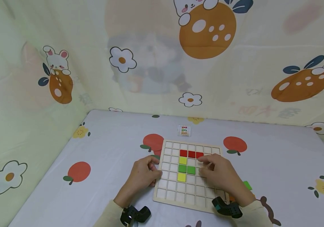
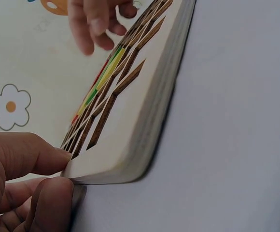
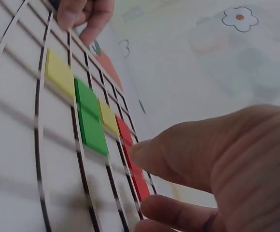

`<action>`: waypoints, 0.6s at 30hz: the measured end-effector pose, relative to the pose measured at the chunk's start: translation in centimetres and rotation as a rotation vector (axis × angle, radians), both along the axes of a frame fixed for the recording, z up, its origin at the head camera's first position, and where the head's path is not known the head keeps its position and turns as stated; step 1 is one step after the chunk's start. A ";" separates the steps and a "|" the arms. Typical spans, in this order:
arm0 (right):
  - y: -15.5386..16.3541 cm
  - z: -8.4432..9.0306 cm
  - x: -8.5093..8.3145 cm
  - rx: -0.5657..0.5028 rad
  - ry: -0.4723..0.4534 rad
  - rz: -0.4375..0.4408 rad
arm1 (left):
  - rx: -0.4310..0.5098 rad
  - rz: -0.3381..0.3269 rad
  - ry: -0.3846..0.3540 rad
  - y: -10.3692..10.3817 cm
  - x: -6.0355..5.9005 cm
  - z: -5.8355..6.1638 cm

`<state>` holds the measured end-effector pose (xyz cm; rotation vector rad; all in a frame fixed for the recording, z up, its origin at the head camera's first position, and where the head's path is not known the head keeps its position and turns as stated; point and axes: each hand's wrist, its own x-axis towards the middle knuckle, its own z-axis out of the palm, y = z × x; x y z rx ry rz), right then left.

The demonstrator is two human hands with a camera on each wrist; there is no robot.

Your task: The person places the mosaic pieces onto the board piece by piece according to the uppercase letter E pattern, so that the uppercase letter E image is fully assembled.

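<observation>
Cream sleeves (image 1: 107, 218) come nearest. At the board's left edge the left hand (image 1: 143, 172) pinches the rim; over the board's right side hangs the right hand (image 1: 220, 170), thumb and fingers parted and bent, gripping nothing visible (a fingertip sits close by the reds). Right of the board (image 1: 179, 205), partly behind the wrist, shows a bright green piece (image 1: 247, 185). The board is pale, wood-like, round-cornered, divided by thin raised strips into white cells; it lies on the smooth cloth (image 1: 116, 132). Flat, four-sided tiles occupy it, near to far: a yellow (image 1: 182, 177), two greens (image 1: 191, 170), another yellow (image 1: 182, 160), three reds (image 1: 191, 154) in a row. Beyond the board lies a small printed card (image 1: 184, 130), then a creased, flower-printed curtain (image 1: 91, 75).
</observation>
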<state>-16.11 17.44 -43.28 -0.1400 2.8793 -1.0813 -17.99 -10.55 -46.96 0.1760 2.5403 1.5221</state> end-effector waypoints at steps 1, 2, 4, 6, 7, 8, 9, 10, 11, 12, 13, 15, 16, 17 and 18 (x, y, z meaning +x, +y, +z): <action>0.6 0.0 0.3 0.014 0.010 -0.014 | 0.001 0.001 -0.002 0.0 0.0 0.0; 1.2 0.0 0.6 0.030 0.018 -0.028 | 0.001 0.001 -0.002 0.0 0.0 0.0; 2.6 0.0 1.2 0.061 0.015 -0.060 | 0.001 0.002 -0.002 -0.1 0.0 0.1; 4.1 -0.2 1.7 0.094 -0.011 -0.097 | -0.001 0.004 -0.002 -0.1 0.0 0.1; 4.8 -0.3 1.9 0.113 -0.024 -0.116 | -0.002 0.005 -0.004 0.0 0.1 0.1; 5.6 -0.3 2.2 0.135 -0.036 -0.129 | -0.002 0.006 -0.006 0.0 0.1 0.1; 6.3 -0.3 2.4 0.157 -0.054 -0.146 | -0.002 0.006 -0.008 0.0 0.1 0.1; 7.0 -0.4 2.6 0.176 -0.068 -0.159 | -0.003 0.007 -0.011 0.0 0.2 0.2; 7.6 -0.5 2.7 0.196 -0.079 -0.170 | -0.001 0.007 -0.014 0.0 0.2 0.2; 8.2 -0.5 2.9 0.215 -0.091 -0.176 | -0.001 0.008 -0.016 0.0 0.2 0.2; 8.8 -0.5 3.1 0.227 -0.097 -0.178 | 0.000 0.007 -0.017 0.0 0.2 0.2; 9.6 -0.6 3.4 0.247 -0.121 -0.186 | 0.009 0.001 -0.013 -0.1 0.2 0.1; 9.9 -0.6 3.6 0.254 -0.133 -0.188 | 0.015 -0.003 -0.013 -0.1 0.2 0.1; 10.2 -0.7 3.8 0.259 -0.153 -0.193 | 0.023 -0.007 -0.013 -0.1 0.1 0.0; 10.3 -0.7 3.9 0.265 -0.170 -0.198 | 0.030 -0.011 -0.011 -0.1 0.1 0.0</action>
